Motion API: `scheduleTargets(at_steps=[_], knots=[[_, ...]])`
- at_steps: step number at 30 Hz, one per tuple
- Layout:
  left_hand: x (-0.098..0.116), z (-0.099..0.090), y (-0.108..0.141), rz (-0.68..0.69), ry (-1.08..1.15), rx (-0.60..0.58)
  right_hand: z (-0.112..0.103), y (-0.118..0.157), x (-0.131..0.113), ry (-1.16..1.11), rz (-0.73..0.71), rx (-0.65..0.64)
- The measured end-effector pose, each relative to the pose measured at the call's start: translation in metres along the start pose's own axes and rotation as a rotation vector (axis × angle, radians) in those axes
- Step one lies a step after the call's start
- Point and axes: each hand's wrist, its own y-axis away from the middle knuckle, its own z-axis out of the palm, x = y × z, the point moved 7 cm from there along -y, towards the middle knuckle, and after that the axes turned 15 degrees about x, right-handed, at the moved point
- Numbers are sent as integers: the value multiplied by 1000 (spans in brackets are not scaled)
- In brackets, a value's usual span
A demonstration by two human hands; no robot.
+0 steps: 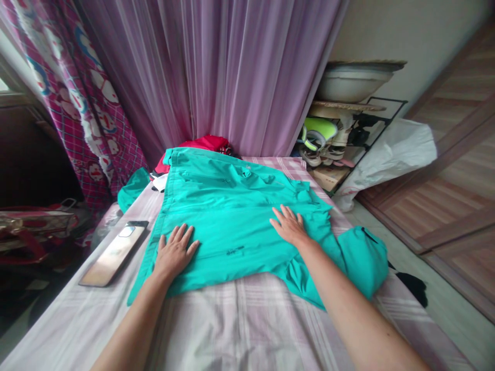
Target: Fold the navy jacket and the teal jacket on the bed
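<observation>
A teal jacket (232,221) lies spread out on the striped bedsheet, its hem to the left and a sleeve reaching out to the lower right. My left hand (176,252) rests flat on the jacket near the hem, fingers spread. On the jacket's right part lies my right hand (288,225), palm down with the fingers apart. Neither hand holds anything. A small dark mark, perhaps a zip or print, shows on the cloth between them.
A phone (114,255) lies left of the jacket. Red clothing (209,142) is heaped behind it, before the purple curtain (240,77). At the right stand a shoe rack with a basin (353,82) on top and a white plastic bag (394,154).
</observation>
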Motion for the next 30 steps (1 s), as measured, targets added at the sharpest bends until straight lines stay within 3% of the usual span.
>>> scheduleTargets(at_steps=[2,5,8,14,20,24,27,30], knots=[[-1,2,1,0,7,10,18,9,5,30,28,-66],[-3,3,2,-10,8,13,26,14,9,50,47,-65],[-3,2,3,-23,5,-8,19,16,1,33,44,-45],[-6,2,5,-49,-4,-9,2,20,-38,-66,-49,-42],[-7,2,5,-37,6,-12,8,33,-68,-93,-185,-11],[-6,-5,3,-52,2,-12,15,42,-74,-85,-220,-9],[0,-11,3,-80,-26,9,12,43,-75,-92,-206,-19],[20,-15,9,-28,7,69,3,48,-82,-130,-201,-11]])
